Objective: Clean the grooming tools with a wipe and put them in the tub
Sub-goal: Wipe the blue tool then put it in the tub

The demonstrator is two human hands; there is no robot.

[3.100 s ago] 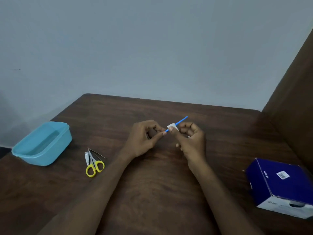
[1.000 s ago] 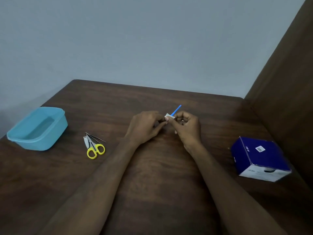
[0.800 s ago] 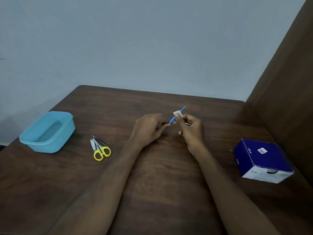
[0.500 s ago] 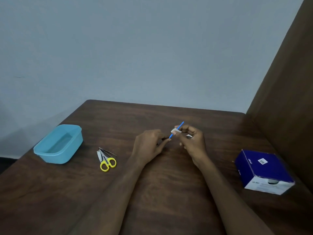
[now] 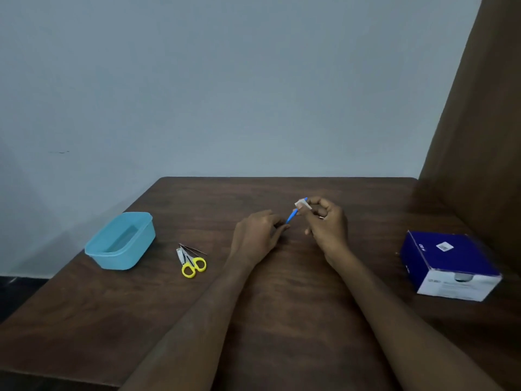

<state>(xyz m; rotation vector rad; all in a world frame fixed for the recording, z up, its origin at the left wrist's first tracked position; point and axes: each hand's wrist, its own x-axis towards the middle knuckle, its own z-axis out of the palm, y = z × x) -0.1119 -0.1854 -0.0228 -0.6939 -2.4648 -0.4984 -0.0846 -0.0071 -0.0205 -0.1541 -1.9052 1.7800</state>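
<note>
Left hand (image 5: 258,235) pinching blue tool (image 5: 291,216), right hand (image 5: 327,225) pinching wipe (image 5: 302,204) around its tip.

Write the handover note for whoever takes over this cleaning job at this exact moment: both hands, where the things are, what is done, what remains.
Left hand: pinches the lower end of the thin blue tool.
Right hand: pinches the small white wipe around the tool's upper end.
Blue tub: at the table's left, no tools visible inside.
Yellow-handled scissors, nail clipper and a thin metal tool lie together right of the tub.
Done: nothing in the tub yet.
Left: finish wiping the blue tool, put it in the tub, then wipe and put in the other three.
</note>
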